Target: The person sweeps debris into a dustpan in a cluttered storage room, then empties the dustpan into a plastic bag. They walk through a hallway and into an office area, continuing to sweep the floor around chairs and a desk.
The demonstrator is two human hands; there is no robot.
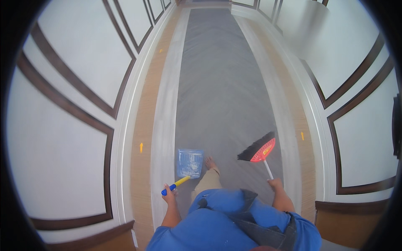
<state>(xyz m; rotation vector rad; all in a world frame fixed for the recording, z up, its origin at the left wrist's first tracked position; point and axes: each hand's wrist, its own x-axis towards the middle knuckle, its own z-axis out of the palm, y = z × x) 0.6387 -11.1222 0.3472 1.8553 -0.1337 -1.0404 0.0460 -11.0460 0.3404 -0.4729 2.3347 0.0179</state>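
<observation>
My left hand (pixel 169 193) is closed around the blue end of a yellow handle, which belongs to a blue dustpan (pixel 190 162). The pan hangs low in front of me, left of my bare foot, and whitish marks show on its surface. With my right hand (pixel 275 183) I grip the pale stick of a broom (pixel 261 149). Its head is red with black bristles and is tilted, bristles pointing up and left. Whether the bristles touch the floor I cannot tell.
A long grey floor strip (pixel 222 75) runs ahead down a corridor, with pale and wood-toned bands along both sides. Yellow arrows (pixel 141 147) mark the wooden bands. White walls with dark brown moulding (pixel 109 167) stand close on the left and right.
</observation>
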